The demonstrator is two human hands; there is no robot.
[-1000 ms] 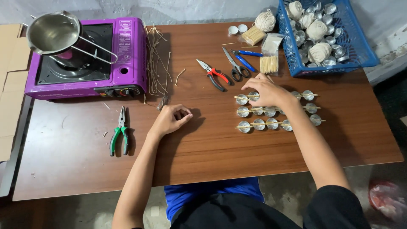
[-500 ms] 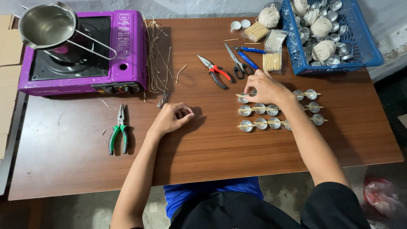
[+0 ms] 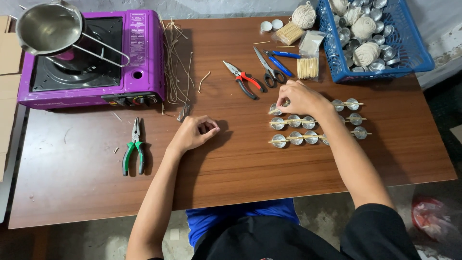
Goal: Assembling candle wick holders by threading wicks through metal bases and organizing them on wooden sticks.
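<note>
**K:** Right hand [image 3: 302,98] sits right of frame centre, fingertips pinched at the upper-left cup [image 3: 275,109] of the small metal cups [image 3: 308,123], apparently on a thin wooden stick [image 3: 293,122] or wick there. Cups stand in three rows on the wooden table [image 3: 231,168], a stick laid across each row.

**M:** Left?

**K:** Left hand [image 3: 195,132] rests at frame centre, fingers curled loosely into the palm, on the table. Can't tell if it holds anything. Nearest item is a small dark bit [image 3: 183,112] just above it, beside the loose wicks [image 3: 175,62].

**M:** How to do it cleanly?

**K:** My read: keep the pinch light and low so neighbouring cups don't shift. Cups touch or nearly touch along each row, so one nudge could shift the line. Steady the cup with the left hand, which looks idle. Keep the forearm lifted; it crosses the lower rows.

**M:** What can't you see?

**K:** Fingertip contact is hidden under the hand. Forearm covers some cups in the middle and bottom rows, so no count. Cup contents too small to make out. Blue basket [image 3: 385,72] is cut off at upper right. Pot [image 3: 48,26] on the purple stove [image 3: 139,53] is clipped at upper left; interior looks bare, but glare makes it uncertain.
</note>
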